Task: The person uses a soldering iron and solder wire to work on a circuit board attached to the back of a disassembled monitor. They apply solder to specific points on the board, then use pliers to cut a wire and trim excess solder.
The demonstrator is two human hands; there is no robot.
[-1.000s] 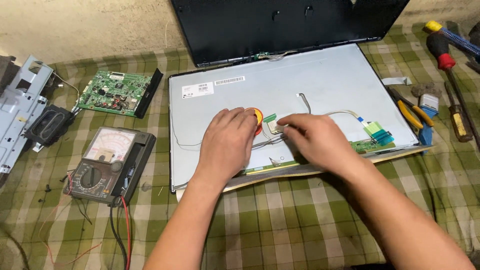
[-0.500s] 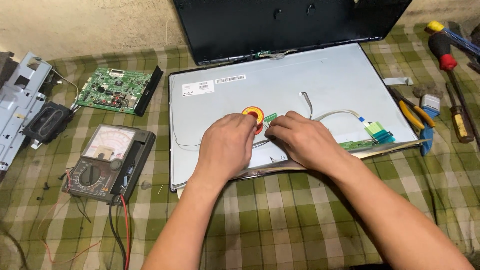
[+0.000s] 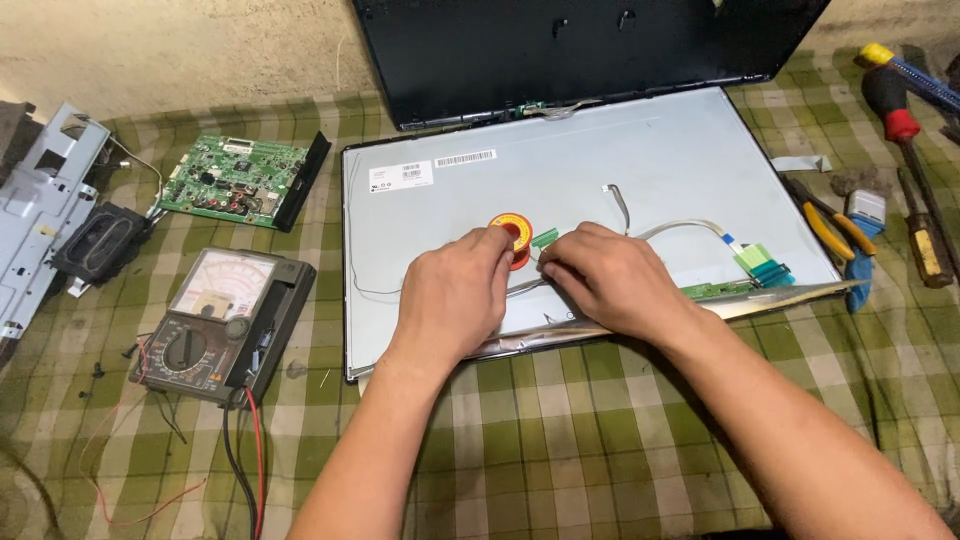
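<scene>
1. The left hand (image 3: 455, 295) lies on the grey back of a flat display panel (image 3: 650, 160), knuckles up, fingers curled; its fingertips touch a small red-and-yellow spool (image 3: 511, 232) that sits on the panel near its middle.
2. The right hand (image 3: 612, 280) rests just beside the left, fingers bent down and pinched at a small green connector tab (image 3: 545, 238) — whether it truly grips the tab or only presses on it, I cannot tell.
3. The two hands are close together, almost touching, both over the lower middle of the panel.
4. A thin white ribbon cable (image 3: 690, 228) runs from near the right hand across the panel to a narrow green strip board (image 3: 722, 291) at the panel's lower right edge, beside a teal flex piece (image 3: 765, 266).
5. The panel lies flat on a green-and-cream checked cloth (image 3: 560, 440) that covers the surface; a black bezel frame (image 3: 560, 50) lies at its far edge.
6. To the left of the panel: an analogue multimeter (image 3: 218, 322) with red and black leads, a green circuit board (image 3: 235, 180), a small black speaker (image 3: 98, 240) and a grey metal bracket (image 3: 40, 210).
7. To the right (well apart from the hands): yellow-handled pliers (image 3: 825, 225) and a red-handled screwdriver (image 3: 895, 105), with other tools at the picture's edge.
</scene>
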